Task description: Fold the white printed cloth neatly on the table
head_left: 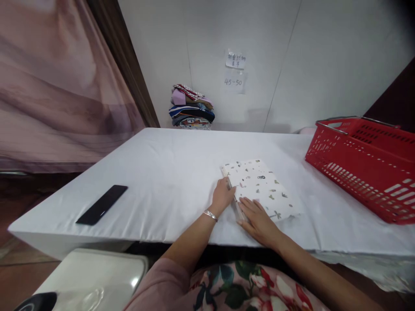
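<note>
A folded white cloth (259, 185) with small scattered prints of plants and animals lies flat on the white-covered table, a little right of centre. At its left edge, my left hand (223, 194), with a silvery bracelet on the wrist, pinches the folded layers, thumb on top and fingers along the side. My right hand (257, 220) rests on the cloth's near left corner, its fingers stretched out and pressing down on the fabric. The cloth's underside is hidden.
A red plastic basket (366, 164) with a metal handle stands at the table's right. A black phone-like slab (102, 205) lies at left. Folded clothes (192, 108) are stacked behind the table's far edge. A white stool-like object (90, 276) stands below left.
</note>
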`<state>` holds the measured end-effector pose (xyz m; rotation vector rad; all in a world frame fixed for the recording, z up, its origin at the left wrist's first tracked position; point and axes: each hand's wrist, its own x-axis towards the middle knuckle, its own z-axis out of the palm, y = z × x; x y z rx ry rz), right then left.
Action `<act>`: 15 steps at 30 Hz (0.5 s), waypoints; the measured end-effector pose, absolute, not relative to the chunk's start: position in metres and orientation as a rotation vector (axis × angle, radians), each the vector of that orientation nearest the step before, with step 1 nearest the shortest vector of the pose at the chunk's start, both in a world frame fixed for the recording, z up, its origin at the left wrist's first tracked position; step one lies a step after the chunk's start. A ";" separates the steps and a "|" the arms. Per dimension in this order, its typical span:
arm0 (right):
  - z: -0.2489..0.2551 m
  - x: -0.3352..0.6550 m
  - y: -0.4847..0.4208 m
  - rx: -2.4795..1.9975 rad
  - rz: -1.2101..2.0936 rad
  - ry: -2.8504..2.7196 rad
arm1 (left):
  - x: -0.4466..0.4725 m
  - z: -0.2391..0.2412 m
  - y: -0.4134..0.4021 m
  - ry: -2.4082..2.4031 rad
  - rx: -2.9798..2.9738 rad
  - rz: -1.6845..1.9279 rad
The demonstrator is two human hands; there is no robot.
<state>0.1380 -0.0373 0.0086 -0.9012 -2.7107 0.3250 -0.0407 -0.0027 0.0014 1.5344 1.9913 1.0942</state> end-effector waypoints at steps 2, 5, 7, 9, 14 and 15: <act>0.008 0.138 -0.040 -0.887 0.296 -2.705 | -0.045 0.004 0.000 2.022 1.594 1.064; 0.002 0.138 -0.044 -0.859 0.220 -2.696 | -0.054 0.007 0.007 2.001 1.775 0.988; -0.002 0.138 -0.047 -0.857 0.189 -2.680 | -0.060 0.008 0.011 1.976 1.925 0.899; -0.005 0.138 -0.050 -0.875 0.167 -2.653 | -0.067 0.007 0.015 1.950 2.039 0.809; -0.014 0.136 -0.054 -0.906 0.078 -2.590 | -0.079 0.006 0.021 1.880 2.116 0.712; -0.015 0.136 -0.054 -0.901 0.059 -2.591 | -0.080 0.006 0.022 1.861 2.126 0.701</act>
